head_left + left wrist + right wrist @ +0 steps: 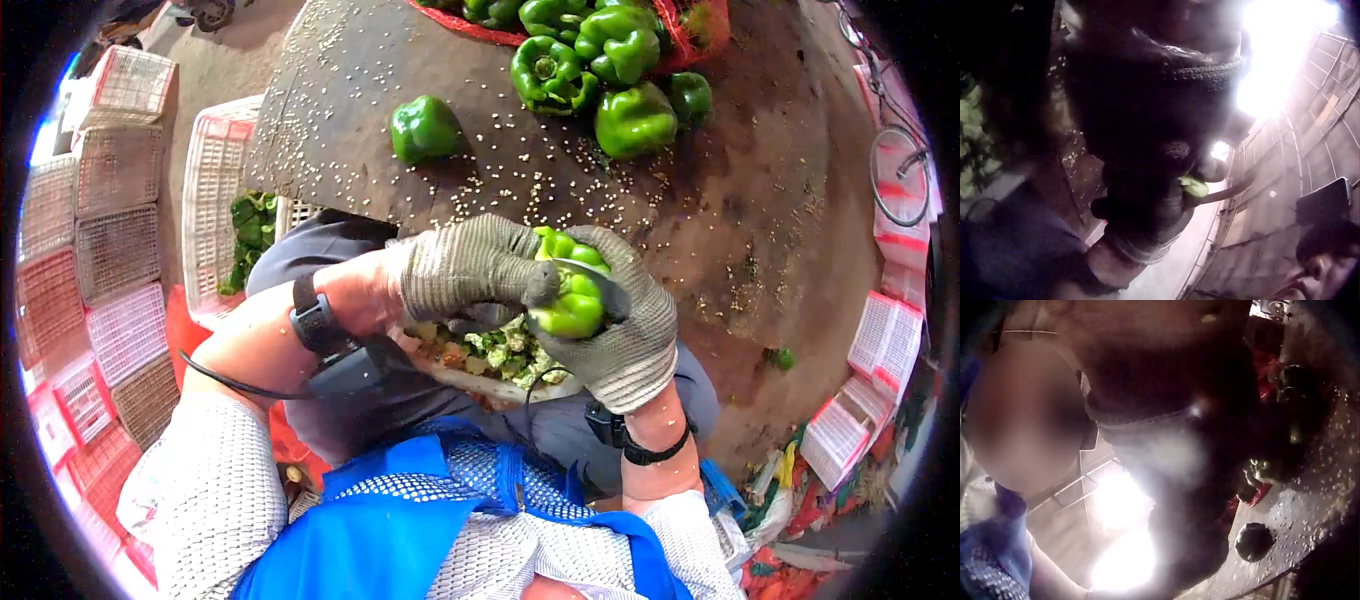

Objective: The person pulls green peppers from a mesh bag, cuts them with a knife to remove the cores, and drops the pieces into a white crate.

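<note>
Both hands wear grey knit gloves with dark fingers and meet over the person's lap. The left hand [475,270] grips a light green bell pepper [570,312] from its left side, thumb on the near face. Wrapped round the right side is the right hand [635,325], holding a small knife; its grey blade [597,277] crosses the pepper, and its handle is hidden in the palm. In the left wrist view the pepper's pale green end [1194,186] shows between the gloves, a thin blade-like strip [1229,191] beside it. The right wrist view shows the glove as a dark shape.
A seed-strewn wooden table [330,120] bears one loose pepper [424,129] and a pile of green peppers [620,45] by a red net bag [695,30]. Below the hands, a white container [470,380] holds pepper scraps. Plastic crates [118,250] stack at left.
</note>
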`<state>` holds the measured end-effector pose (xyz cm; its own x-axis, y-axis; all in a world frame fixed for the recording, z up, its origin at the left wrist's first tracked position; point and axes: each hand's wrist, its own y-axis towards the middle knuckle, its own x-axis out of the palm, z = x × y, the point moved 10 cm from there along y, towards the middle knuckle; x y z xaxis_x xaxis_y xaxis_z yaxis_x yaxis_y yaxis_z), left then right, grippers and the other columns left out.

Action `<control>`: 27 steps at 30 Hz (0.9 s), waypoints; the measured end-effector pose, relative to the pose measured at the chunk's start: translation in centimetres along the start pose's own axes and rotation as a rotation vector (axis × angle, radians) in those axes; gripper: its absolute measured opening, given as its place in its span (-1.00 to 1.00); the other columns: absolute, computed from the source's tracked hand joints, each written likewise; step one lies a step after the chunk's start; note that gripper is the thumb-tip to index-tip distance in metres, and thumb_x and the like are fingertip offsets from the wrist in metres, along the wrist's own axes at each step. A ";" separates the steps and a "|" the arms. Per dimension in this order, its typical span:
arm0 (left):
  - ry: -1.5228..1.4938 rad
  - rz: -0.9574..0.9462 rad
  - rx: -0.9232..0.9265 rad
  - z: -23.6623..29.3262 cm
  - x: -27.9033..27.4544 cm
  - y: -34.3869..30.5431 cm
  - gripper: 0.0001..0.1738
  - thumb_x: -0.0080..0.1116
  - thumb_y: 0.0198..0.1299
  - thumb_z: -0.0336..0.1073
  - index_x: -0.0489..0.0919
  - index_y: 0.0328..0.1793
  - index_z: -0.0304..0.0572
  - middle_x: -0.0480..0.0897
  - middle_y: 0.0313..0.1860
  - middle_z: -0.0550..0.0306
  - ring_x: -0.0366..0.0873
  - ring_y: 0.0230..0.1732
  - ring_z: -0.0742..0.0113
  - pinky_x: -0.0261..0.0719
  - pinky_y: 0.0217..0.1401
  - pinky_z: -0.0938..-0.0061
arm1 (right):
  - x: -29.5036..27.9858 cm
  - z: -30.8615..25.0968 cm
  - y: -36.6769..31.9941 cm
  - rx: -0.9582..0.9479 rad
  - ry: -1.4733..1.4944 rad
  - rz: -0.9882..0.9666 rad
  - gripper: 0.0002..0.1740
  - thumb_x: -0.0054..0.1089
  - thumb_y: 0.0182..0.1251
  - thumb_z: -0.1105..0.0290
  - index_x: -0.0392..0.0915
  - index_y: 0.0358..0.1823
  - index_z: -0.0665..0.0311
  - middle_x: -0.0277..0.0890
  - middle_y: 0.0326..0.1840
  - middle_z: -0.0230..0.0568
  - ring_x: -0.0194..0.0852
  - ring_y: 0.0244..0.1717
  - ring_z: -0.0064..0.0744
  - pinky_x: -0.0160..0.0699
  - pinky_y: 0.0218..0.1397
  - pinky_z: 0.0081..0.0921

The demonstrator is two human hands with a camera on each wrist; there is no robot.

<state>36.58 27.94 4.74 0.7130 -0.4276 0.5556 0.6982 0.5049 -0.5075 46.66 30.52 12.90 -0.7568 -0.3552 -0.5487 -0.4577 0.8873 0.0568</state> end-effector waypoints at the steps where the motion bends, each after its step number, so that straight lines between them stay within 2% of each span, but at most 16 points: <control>1: -0.046 -0.050 -0.022 -0.9 0.3 0.1 -0.56 0.34 0.24 0.08 0.62 -0.16 -0.19 0.41 -0.66 0.43 0.24 -0.71 0.68 0.11 -0.72 0.67 | 0.2 0.2 -0.1 0.014 0.019 -0.037 -0.26 0.63 -0.14 0.37 0.51 0.17 0.25 0.63 0.04 -0.04 0.67 0.02 -0.18 0.63 0.14 -0.35; 2: -0.151 -0.094 -0.011 -1.2 0.9 -0.2 -0.57 0.35 0.24 0.05 0.62 -0.15 -0.22 0.42 -0.66 0.42 0.25 -0.72 0.68 0.12 -0.72 0.68 | 0.1 0.5 -0.2 0.048 0.156 -0.028 -0.33 0.63 -0.10 0.36 0.55 0.11 0.28 0.63 0.05 -0.05 0.64 0.06 -0.24 0.59 0.17 -0.36; 4: -0.179 -0.251 -0.092 -1.2 1.5 -1.3 -0.59 0.36 0.24 -0.01 0.62 -0.13 -0.25 0.47 -0.64 0.40 0.30 -0.72 0.67 0.14 -0.73 0.70 | 1.2 0.7 -0.5 -0.031 0.126 -0.086 -0.13 0.63 -0.11 0.22 0.41 0.29 0.20 0.66 0.03 -0.12 0.69 0.00 -0.16 0.65 0.11 -0.33; 6: -0.029 -0.500 -0.447 -2.0 3.1 -3.8 -0.54 0.47 0.02 -0.40 0.65 0.09 -0.28 0.73 -0.18 0.16 0.61 -0.41 0.49 0.53 -0.49 0.67 | 2.4 2.5 -0.4 0.179 0.172 -0.177 -0.13 0.62 -0.06 0.24 0.37 0.33 0.22 0.66 0.03 -0.13 0.68 0.01 -0.23 0.64 0.11 -0.36; 8: -0.059 -0.596 -0.446 -1.0 4.3 -4.1 -0.56 0.43 0.11 -0.44 0.64 0.16 -0.22 0.73 -0.15 0.19 0.64 -0.33 0.49 0.60 -0.43 0.62 | 3.8 3.6 0.0 0.202 0.194 -0.190 -0.10 0.59 0.03 0.23 0.28 0.39 0.23 0.66 -0.03 -0.19 0.67 -0.04 -0.29 0.62 0.11 -0.40; 11: 0.032 -0.552 -0.440 -0.7 3.5 -4.8 -0.54 0.39 0.18 -0.42 0.60 0.24 -0.19 0.73 -0.12 0.21 0.67 -0.24 0.44 0.66 -0.31 0.56 | 3.3 4.7 0.1 0.260 0.234 -0.135 -0.14 0.57 0.08 0.19 0.31 0.36 0.30 0.67 -0.07 -0.18 0.66 -0.08 -0.36 0.63 0.08 -0.43; 14: 0.598 -0.521 -0.211 -0.8 2.4 -4.0 -0.49 0.33 0.19 -0.52 0.55 0.30 -0.20 0.74 -0.11 0.21 0.68 -0.11 0.37 0.70 -0.17 0.52 | 1.3 6.3 -0.1 0.425 0.520 0.040 -0.32 0.53 0.11 0.17 0.49 0.18 0.41 0.64 -0.04 -0.23 0.62 -0.07 -0.42 0.61 0.04 -0.51; 16: 0.527 -0.198 -0.200 -1.4 -0.2 -3.3 -0.35 0.50 0.02 -0.31 0.49 0.26 -0.22 0.69 -0.02 0.03 0.67 -0.08 0.17 0.67 -0.01 0.31 | 1.1 7.6 -0.2 0.483 0.667 0.070 -0.31 0.52 0.13 0.17 0.49 0.21 0.39 0.63 -0.02 -0.24 0.61 -0.06 -0.45 0.63 0.02 -0.48; 17: 0.604 -0.040 -0.162 -1.0 -1.6 -3.2 -0.21 0.49 0.02 -0.39 0.37 0.40 -0.19 0.65 0.09 0.01 0.65 0.00 0.20 0.68 0.03 0.33 | 1.0 7.5 -0.7 0.519 0.735 0.078 -0.31 0.51 0.15 0.16 0.49 0.23 0.38 0.63 -0.01 -0.24 0.63 -0.08 -0.44 0.65 -0.01 -0.47; 19: 0.912 0.341 0.144 3.2 -2.2 -4.6 0.05 0.55 -0.09 -0.34 0.21 0.56 -0.17 0.51 0.29 -0.13 0.55 0.19 0.05 0.61 0.20 0.25 | 1.0 7.6 -0.9 0.457 0.686 0.082 -0.31 0.49 0.17 0.13 0.49 0.23 0.38 0.64 -0.02 -0.25 0.63 -0.10 -0.44 0.65 -0.03 -0.47; 20: 1.140 0.567 0.410 6.3 -0.7 -6.4 0.17 0.63 -0.19 -0.22 0.18 0.57 -0.17 0.41 0.37 -0.24 0.48 0.31 -0.13 0.52 0.33 0.16 | 1.1 7.4 -0.9 0.424 0.672 0.074 -0.30 0.48 0.18 0.11 0.49 0.24 0.38 0.64 -0.03 -0.26 0.63 -0.11 -0.43 0.65 -0.03 -0.46; 21: 1.257 0.544 0.705 6.9 1.6 -6.8 0.10 0.58 -0.12 -0.09 0.22 0.55 -0.17 0.37 0.38 -0.31 0.32 0.42 -0.23 0.39 0.44 0.15 | 1.3 6.5 -1.0 0.391 0.592 0.076 -0.29 0.45 0.21 0.05 0.48 0.26 0.37 0.64 -0.02 -0.26 0.62 -0.11 -0.45 0.65 -0.04 -0.46; 22: 1.308 0.560 0.848 6.5 3.0 -6.9 0.06 0.58 -0.13 -0.12 0.26 0.53 -0.13 0.37 0.39 -0.34 0.35 0.39 -0.27 0.41 0.41 0.13 | 1.8 6.9 -1.0 0.386 0.420 0.018 -0.36 0.48 0.20 0.12 0.53 0.22 0.33 0.68 -0.06 -0.24 0.63 -0.06 -0.44 0.62 0.01 -0.46; 24: 1.237 0.596 0.980 5.3 4.3 -6.8 -0.02 0.57 -0.16 -0.19 0.35 0.47 -0.05 0.35 0.39 -0.38 0.40 0.32 -0.35 0.45 0.35 0.10 | 3.8 4.6 -1.0 0.324 0.411 -0.079 -0.29 0.48 0.19 0.03 0.50 0.25 0.33 0.67 -0.02 -0.21 0.62 -0.03 -0.40 0.62 0.04 -0.44; 25: 1.116 0.606 0.991 4.8 3.9 -7.1 -0.05 0.57 -0.17 -0.22 0.39 0.45 -0.01 0.35 0.40 -0.40 0.43 0.29 -0.39 0.47 0.31 0.08 | 4.8 2.6 -1.3 0.385 0.753 -0.012 -0.17 0.49 0.13 -0.09 0.47 0.27 0.35 0.64 0.04 -0.20 0.62 -0.01 -0.37 0.62 0.09 -0.42; 27: 0.509 0.547 0.921 3.1 1.7 -8.4 -0.17 0.55 -0.13 -0.31 0.47 0.36 -0.02 0.39 0.37 -0.39 0.46 0.26 -0.37 0.50 0.28 0.12 | 5.8 0.9 -1.4 0.295 0.839 -0.108 -0.06 0.54 0.04 -0.13 0.44 0.29 0.40 0.62 0.08 -0.21 0.61 0.03 -0.38 0.62 0.12 -0.42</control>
<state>31.73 25.27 12.04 0.9912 -0.1310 -0.0190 0.1323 0.9738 0.1849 43.32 27.51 8.93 -0.8619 -0.4364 0.2583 -0.4948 0.8352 -0.2399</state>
